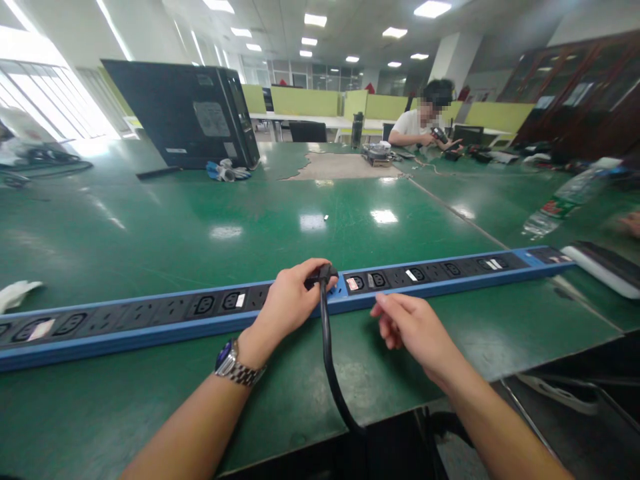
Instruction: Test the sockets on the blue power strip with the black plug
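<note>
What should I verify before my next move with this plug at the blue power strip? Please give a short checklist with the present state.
1. Left hand grips the black plug: ok.
2. Black plug fully seated in the blue power strip: cannot tell, the fingers hide it.
3. Cable runs over the table edge without a knot: ok.
4. Right hand empty and open: ok.
5. Blue power strip lies flat on the green table: ok.

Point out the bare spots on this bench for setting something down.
Widest: green table between computer tower and power strip. Also the near edge left of the left hand. Crowded: around the plug, cable and right hand.
</note>
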The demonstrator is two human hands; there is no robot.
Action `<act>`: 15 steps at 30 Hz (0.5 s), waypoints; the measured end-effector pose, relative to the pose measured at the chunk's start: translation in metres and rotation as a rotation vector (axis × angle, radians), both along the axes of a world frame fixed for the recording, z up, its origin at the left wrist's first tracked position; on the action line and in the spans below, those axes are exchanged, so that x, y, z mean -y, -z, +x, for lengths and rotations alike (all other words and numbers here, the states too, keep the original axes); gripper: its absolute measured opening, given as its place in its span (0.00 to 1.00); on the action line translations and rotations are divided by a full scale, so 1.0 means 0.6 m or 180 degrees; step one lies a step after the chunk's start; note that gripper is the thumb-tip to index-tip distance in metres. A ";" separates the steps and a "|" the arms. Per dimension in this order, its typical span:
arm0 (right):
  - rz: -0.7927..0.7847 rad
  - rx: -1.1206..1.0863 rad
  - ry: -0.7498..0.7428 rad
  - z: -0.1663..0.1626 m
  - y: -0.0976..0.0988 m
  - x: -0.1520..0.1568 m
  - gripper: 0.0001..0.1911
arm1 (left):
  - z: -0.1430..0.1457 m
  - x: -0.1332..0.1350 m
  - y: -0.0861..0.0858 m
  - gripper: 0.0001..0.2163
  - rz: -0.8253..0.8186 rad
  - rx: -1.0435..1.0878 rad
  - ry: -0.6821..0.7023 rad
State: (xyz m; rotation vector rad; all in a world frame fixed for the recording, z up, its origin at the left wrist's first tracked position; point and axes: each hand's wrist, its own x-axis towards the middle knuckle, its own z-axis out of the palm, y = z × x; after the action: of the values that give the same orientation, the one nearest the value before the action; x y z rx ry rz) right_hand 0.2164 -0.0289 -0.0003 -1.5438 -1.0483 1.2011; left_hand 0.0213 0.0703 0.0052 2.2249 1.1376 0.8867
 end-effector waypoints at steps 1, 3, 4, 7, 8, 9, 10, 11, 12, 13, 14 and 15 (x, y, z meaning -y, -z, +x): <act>-0.0145 -0.0115 -0.0208 -0.017 -0.015 -0.011 0.25 | 0.000 0.000 0.002 0.11 0.0067 -0.0004 0.0005; -0.0399 -0.0323 -0.0570 -0.050 -0.040 -0.032 0.26 | 0.001 0.002 0.008 0.11 0.0272 -0.0092 -0.0040; -0.0483 -0.0396 -0.0709 -0.063 -0.049 -0.042 0.26 | 0.001 0.004 0.010 0.12 0.0405 -0.0164 -0.0089; -0.0489 -0.0479 -0.0882 -0.084 -0.059 -0.063 0.23 | 0.002 0.007 0.017 0.14 0.0630 -0.0309 -0.0118; -0.0458 -0.0514 -0.0871 -0.085 -0.058 -0.066 0.22 | 0.002 0.008 0.017 0.15 0.0633 -0.0331 -0.0072; -0.0438 -0.0563 -0.0825 -0.084 -0.056 -0.068 0.21 | 0.001 0.008 0.017 0.16 0.0617 -0.0351 -0.0002; -0.0431 -0.0622 -0.0751 -0.081 -0.053 -0.068 0.20 | 0.000 0.008 0.016 0.17 0.0600 -0.0376 0.0082; -0.0449 -0.0676 -0.0656 -0.076 -0.050 -0.067 0.20 | -0.001 0.009 0.015 0.18 0.0594 -0.0410 0.0171; -0.0498 -0.0718 -0.0548 -0.072 -0.048 -0.065 0.19 | -0.002 0.009 0.013 0.20 0.0591 -0.0447 0.0254; -0.0556 -0.0741 -0.0433 -0.068 -0.047 -0.062 0.19 | -0.004 0.010 0.012 0.21 0.0579 -0.0487 0.0340; -0.0614 -0.0753 -0.0326 -0.065 -0.046 -0.059 0.19 | -0.005 0.011 0.010 0.23 0.0562 -0.0532 0.0430; -0.0664 -0.0774 -0.0248 -0.063 -0.046 -0.055 0.19 | -0.007 0.013 0.009 0.25 0.0550 -0.0584 0.0511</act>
State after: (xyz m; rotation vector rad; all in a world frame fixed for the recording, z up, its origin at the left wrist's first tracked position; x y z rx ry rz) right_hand 0.1787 0.0043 0.0274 -1.4770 -0.8508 1.5502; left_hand 0.0173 0.0628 -0.0001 2.5425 0.9746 0.7518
